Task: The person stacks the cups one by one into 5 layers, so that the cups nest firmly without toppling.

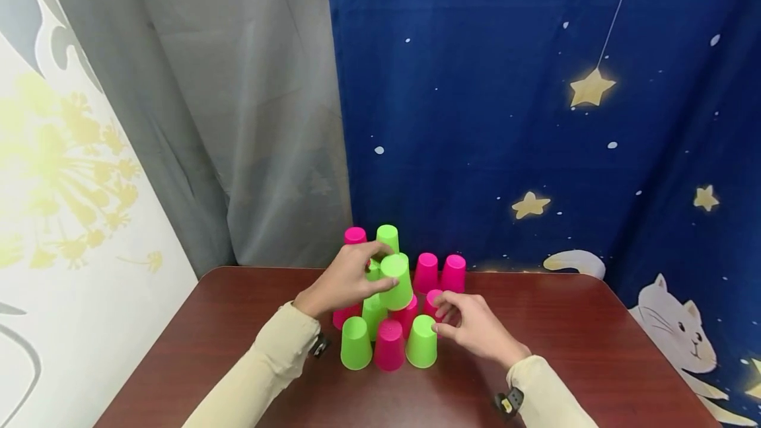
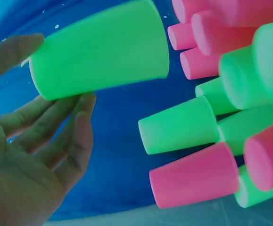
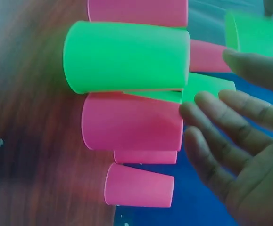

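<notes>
Beyond your left hand [image 1: 351, 276], an upper pink cup [image 1: 355, 236] and an upper green cup [image 1: 388, 238] already stand mouth down on other cups, so the stacking looks partly done. Below your grip, the left front cup [image 1: 356, 343], middle front cup [image 1: 390, 345] and right front cup [image 1: 422, 342] carry nothing on top. The raised green cup [image 1: 396, 283] is not yet placed; setting it down seems the step in hand.

Your left thumb and fingers are spread to the cup's width and clamped on opposite sides of it, mouth down, clear of the cups nearby. Your right hand [image 1: 475, 323] holds nothing, its fingers apart and loosely bent just beside the right front cup; you cannot tell whether they touch it.
</notes>
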Demonstrator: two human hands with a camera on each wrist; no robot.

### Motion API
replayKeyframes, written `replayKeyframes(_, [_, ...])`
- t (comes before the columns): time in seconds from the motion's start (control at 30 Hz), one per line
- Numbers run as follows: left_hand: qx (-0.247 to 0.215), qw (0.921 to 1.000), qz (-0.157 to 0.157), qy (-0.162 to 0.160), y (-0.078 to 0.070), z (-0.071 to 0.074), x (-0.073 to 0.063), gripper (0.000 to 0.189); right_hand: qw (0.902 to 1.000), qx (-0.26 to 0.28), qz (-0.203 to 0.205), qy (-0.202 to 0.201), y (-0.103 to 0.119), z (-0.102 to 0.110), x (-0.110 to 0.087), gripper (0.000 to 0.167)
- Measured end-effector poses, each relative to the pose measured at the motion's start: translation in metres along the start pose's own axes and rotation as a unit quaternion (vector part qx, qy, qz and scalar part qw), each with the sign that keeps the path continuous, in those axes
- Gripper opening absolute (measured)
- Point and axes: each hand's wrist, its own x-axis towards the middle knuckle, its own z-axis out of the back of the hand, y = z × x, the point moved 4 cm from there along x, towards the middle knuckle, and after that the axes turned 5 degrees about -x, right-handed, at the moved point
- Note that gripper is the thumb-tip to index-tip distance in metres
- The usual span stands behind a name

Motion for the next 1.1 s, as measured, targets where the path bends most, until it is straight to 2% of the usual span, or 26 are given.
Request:
replayKeyframes(0.27, [0.062,0.9971,0.036,-0.025,0.007,-0.001,0.054,0.042,0.9979,-0.045,-0.028,-0.038,0.004,-0.010,-0.003,0.029])
replayKeyframes(0.47, [0.075,0.9957,0.052,-0.015,0.019,-0.010,0.081,0.042,0.9964,-0.059,-0.041,-0.044,0.006,-0.015,-0.004,0.032])
replayKeyframes(0.63, [0.089,0.9945,0.054,-0.015,0.030,-0.022,0.093,0.043,0.9940,-0.078,-0.060,-0.049,0.006,-0.020,-0.006,0.034])
replayKeyframes(0.77, [0.090,0.9938,0.064,-0.014,0.037,-0.030,0.100,0.043,0.9891,-0.116,-0.066,-0.061,0.007,-0.023,-0.007,0.040])
replayKeyframes(0.93, [0.089,0.9928,0.080,-0.006,0.044,-0.039,0.104,0.043,0.9814,-0.167,-0.055,-0.078,0.011,-0.027,-0.007,0.045])
replayKeyframes(1.1, [0.095,0.9914,0.089,0.006,0.049,-0.048,0.106,0.045,0.9801,-0.176,-0.053,-0.074,0.011,-0.030,-0.007,0.044])
